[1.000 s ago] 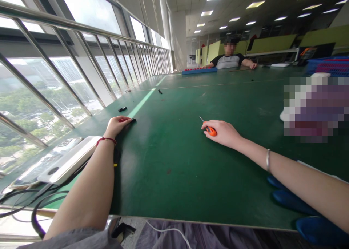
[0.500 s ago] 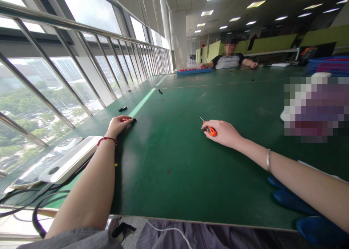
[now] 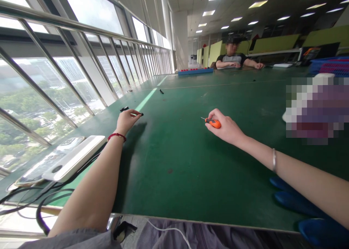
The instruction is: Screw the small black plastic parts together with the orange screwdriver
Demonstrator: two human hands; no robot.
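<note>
Between the thumb and fingertips of my left hand (image 3: 127, 120) is a small black piece (image 3: 141, 114), too small to name, held above the green table (image 3: 174, 151). Just behind that hand lies another black part (image 3: 124, 109), partly covered by it. A screwdriver (image 3: 214, 123) with an orange and black handle is in my right hand (image 3: 227, 127), its thin metal shaft pointing left. Farther off, a third small black part (image 3: 161, 91) rests beside the pale green stripe (image 3: 147, 100).
A white box-shaped device (image 3: 73, 160) with black cables lies at the left edge, near the metal railing (image 3: 89, 34). Blue objects (image 3: 297, 203) sit under my right forearm. Across the table are a blue tray (image 3: 195, 71) with red pieces and a seated person (image 3: 231, 60). A blue basket (image 3: 327, 65) stands right.
My left hand has risen off the tabletop and moved right with the small black piece. The screwdriver now points more level to the left. The person opposite has drawn one arm in.
</note>
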